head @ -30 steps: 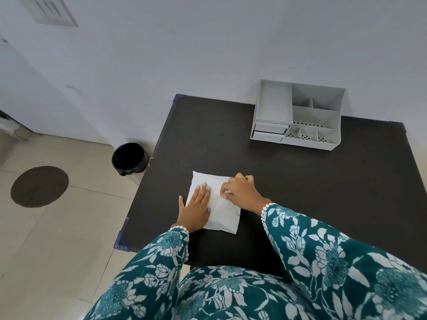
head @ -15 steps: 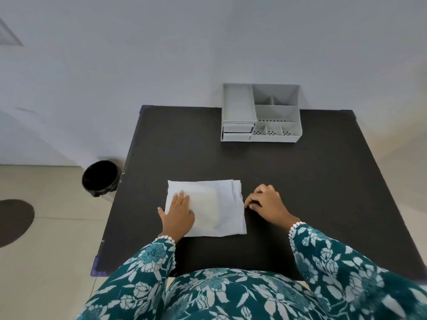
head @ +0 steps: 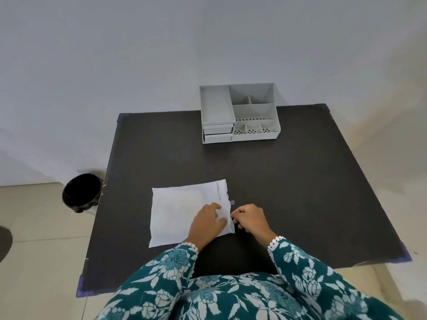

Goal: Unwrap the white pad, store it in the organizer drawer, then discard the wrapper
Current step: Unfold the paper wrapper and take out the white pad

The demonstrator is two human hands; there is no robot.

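Soft even daylight, no hard shadows, faint sheen on the matte black square table (head: 288, 181), wide-angle bending at edges, slightly soft focus

Left hand (head: 208, 224) flat on the white wrapper (head: 184, 211), right hand (head: 250, 218) seemingly pinching its right edge.

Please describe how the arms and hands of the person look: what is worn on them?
Both arms wear long teal sleeves printed with white flowers and leaves. Each cuff ends in a white scalloped lace trim at the wrist. The left hand and right hand are bare; no rings, watch or gloves are visible.
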